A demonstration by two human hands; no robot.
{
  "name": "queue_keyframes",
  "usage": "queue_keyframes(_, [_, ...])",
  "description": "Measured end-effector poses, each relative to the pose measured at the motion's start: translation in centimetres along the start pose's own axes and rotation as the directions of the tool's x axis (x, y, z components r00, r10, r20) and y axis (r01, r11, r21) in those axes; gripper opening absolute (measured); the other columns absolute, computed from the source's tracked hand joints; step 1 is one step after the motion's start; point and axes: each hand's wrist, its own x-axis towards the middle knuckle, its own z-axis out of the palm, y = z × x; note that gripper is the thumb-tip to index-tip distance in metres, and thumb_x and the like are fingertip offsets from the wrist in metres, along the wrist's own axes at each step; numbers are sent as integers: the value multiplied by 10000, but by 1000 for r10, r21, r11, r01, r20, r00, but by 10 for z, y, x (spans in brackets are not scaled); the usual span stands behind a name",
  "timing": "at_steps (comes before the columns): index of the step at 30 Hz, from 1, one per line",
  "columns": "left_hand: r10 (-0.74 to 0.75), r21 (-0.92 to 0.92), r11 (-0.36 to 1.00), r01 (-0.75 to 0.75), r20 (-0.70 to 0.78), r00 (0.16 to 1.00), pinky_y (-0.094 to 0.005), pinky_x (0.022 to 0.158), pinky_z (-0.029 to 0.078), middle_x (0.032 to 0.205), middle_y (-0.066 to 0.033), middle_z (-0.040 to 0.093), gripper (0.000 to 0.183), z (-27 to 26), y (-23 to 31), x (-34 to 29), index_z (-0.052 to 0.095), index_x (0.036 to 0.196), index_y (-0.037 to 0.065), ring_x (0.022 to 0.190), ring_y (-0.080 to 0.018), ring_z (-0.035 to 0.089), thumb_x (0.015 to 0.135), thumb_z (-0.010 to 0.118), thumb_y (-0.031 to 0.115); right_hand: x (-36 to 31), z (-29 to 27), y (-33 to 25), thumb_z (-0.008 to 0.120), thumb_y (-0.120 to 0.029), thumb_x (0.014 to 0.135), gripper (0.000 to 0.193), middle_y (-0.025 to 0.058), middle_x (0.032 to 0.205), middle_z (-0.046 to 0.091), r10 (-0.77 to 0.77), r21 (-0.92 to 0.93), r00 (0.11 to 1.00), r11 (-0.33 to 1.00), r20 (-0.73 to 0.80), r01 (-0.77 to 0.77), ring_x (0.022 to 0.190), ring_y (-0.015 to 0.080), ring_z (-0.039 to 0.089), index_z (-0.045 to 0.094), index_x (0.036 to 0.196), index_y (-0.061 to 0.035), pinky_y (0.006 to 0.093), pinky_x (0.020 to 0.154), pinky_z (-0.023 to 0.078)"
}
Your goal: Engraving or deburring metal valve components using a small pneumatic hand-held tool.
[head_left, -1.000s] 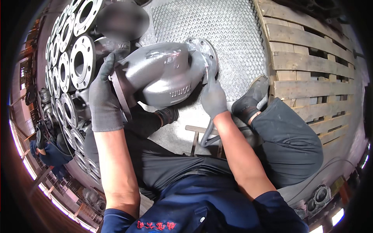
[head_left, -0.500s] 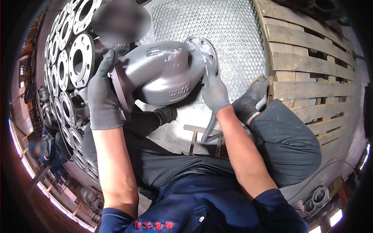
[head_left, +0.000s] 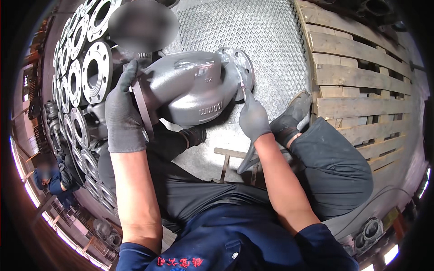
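Note:
A grey cast-metal valve body with a flange at each end lies across the middle. My left hand, in a grey glove, is closed on its near-left flange, thumb over the rim. My gloved right hand is wrapped round a slim die grinder with a pinkish tip; most of its body is hidden in the fingers. The tip is at the neck beside the right flange, where bare bright metal shows. A dark hose trails below this hand.
Flanged castings are stacked along the left. Textured metal plate lies beyond the valve body, with a wooden pallet to its right. A small metal frame stands between my legs. A co-worker is at the far left.
My right hand and the grinder have shifted slightly toward me, and the pinkish tip shows more plainly. The valve body and my left hand have shifted slightly in view; the left grip stays.

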Motion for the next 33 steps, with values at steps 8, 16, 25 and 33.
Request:
queue_keyframes(8, [20,5,1000,-20,-18,1000,-383,953,592,1214,-139,739,438,14,4,-14,747,1278,-32,1041,-248,720,983,822,284,18,-17,-2,521,-76,996,438,330,1058,719,-16,79,998,997,54,12,1049,535,679,616,1422,-38,582,931,543])
queue_keyframes(16, [-30,63,997,37,-109,994,-381,916,601,1163,-144,749,480,23,10,-29,717,1285,-53,1002,-238,732,989,820,311,7,-50,-35,579,-128,1017,561,329,1267,698,-179,467,984,869,-7,161,1177,491,686,534,1577,-112,491,1033,543])
queue_keyframes(25, [-44,-34,999,42,-58,997,-399,953,608,1198,-149,737,457,15,4,-23,695,1303,-66,1027,-241,736,1013,791,275,0,-65,-82,564,-91,1009,535,300,1345,677,-355,425,935,845,-6,323,1249,447,664,560,1542,-45,461,1111,500])
queue_keyframes(33, [-47,-65,997,41,-83,995,-341,840,610,1093,-116,755,410,17,5,-27,741,1189,-46,914,-209,735,978,836,293,13,-79,-85,549,-51,975,559,266,1528,547,-408,437,908,838,101,328,1350,426,583,557,1532,-22,444,1138,471])
